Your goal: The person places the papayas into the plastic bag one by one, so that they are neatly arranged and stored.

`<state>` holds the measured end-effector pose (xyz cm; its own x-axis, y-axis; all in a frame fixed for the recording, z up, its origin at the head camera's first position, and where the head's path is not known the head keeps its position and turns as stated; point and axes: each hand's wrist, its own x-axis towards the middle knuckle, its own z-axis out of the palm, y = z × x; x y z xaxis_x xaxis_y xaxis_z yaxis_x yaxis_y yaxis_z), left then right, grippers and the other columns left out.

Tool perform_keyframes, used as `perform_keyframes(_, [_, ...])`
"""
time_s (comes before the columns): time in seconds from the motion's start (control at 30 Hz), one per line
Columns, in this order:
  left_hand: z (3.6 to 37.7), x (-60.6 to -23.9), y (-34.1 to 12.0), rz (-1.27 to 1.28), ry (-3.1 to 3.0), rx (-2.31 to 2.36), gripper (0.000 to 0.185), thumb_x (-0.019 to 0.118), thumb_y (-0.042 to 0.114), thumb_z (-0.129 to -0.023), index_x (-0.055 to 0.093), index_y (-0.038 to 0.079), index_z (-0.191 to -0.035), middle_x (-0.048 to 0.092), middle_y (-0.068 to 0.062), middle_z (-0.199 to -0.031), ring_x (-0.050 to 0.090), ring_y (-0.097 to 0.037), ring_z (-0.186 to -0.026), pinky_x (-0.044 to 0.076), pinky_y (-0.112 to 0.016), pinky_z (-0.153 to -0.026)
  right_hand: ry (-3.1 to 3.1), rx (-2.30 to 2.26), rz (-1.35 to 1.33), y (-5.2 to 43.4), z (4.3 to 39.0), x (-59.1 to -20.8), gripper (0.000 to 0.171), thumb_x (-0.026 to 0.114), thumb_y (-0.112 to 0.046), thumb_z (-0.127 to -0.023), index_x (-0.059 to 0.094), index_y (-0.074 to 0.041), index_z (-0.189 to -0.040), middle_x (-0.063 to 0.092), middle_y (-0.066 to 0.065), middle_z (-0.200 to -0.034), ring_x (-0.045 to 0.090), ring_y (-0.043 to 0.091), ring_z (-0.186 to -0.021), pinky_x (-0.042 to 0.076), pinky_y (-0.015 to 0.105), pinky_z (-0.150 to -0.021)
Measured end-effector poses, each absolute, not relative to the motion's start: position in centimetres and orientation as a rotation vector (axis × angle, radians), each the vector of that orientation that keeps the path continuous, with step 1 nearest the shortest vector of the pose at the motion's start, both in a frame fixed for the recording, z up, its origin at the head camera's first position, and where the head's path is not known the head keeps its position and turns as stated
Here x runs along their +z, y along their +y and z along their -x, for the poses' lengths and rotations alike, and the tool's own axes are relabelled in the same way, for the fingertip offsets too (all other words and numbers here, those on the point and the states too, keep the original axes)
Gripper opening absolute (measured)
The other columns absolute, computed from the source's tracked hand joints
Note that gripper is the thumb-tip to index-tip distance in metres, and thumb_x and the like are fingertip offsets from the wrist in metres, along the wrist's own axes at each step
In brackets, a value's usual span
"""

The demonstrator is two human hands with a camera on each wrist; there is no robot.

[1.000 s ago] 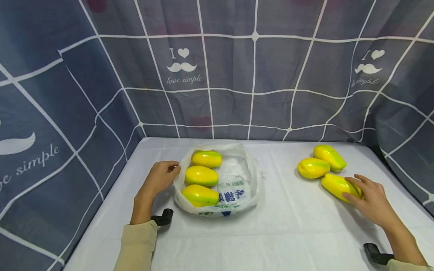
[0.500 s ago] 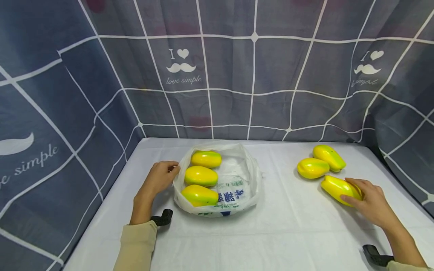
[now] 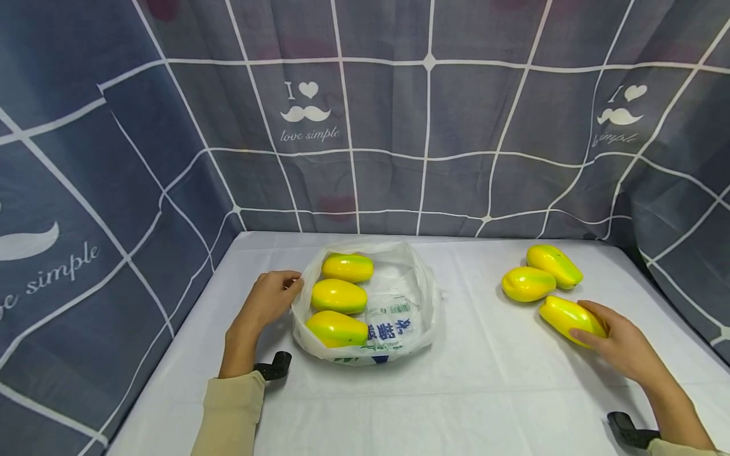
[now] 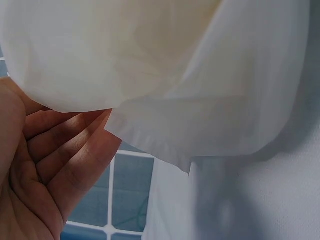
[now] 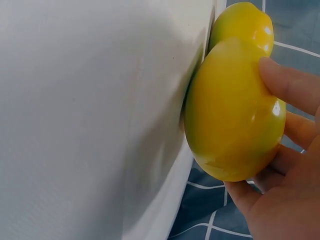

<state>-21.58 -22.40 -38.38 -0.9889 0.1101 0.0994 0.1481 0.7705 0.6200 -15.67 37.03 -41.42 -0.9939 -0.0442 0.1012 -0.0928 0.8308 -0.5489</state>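
Observation:
A white plastic bag [image 3: 399,316] lies open on the white table [image 3: 485,380] and holds three yellow-green papayas [image 3: 339,296]. My left hand [image 3: 274,296] grips the bag's left rim [image 4: 165,115] between thumb and fingers. Three more papayas lie at the right. My right hand [image 3: 613,335] curls round the nearest papaya [image 3: 567,315], seen close in the right wrist view [image 5: 232,110], with a second papaya [image 5: 245,22] just behind it. The other two papayas [image 3: 527,283] lie a little farther back.
A blue-grey checked curtain [image 3: 365,126] closes in the table at the back and on both sides. Black wrist mounts [image 3: 274,366] sit by each forearm. Bare tablecloth lies between the bag and the right-hand papayas.
My right hand's fingers have closed round the nearest papaya, which has shifted slightly. The left hand and the bag have stayed still.

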Motion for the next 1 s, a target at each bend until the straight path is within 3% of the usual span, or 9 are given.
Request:
perform_keyframes(0.57, [21.50, -38.42, -22.41, 0.221, -2.904, -1.006, 0.039, 0.051, 0.020, -0.101, 0.062, -0.005, -0.128, 0.068, -0.019, -0.112, 0.063, -0.030, -0.098, 0.053, -0.044, -0.085, -2.928, 0.878, -0.096, 37.38, 15.50, -42.04, 0.072, 0.067, -0.027, -0.095, 0.034, 0.013, -0.143, 0.036, 0.043, -0.136, 0.033, 0.062, -0.119, 0.024, 0.075, -0.095])
perform_keyframes(1.0, [21.37, -38.31, -22.37, 0.212, -2.894, -1.020, 0.038, 0.051, 0.020, -0.101, 0.063, -0.004, -0.128, 0.068, -0.017, -0.112, 0.063, -0.027, -0.095, 0.054, -0.041, -0.081, -2.902, 0.846, -0.088, 37.34, 15.06, -42.34, 0.071, 0.068, -0.029, -0.094, 0.036, 0.011, -0.144, 0.037, 0.043, -0.136, 0.034, 0.063, -0.119, 0.024, 0.075, -0.094])
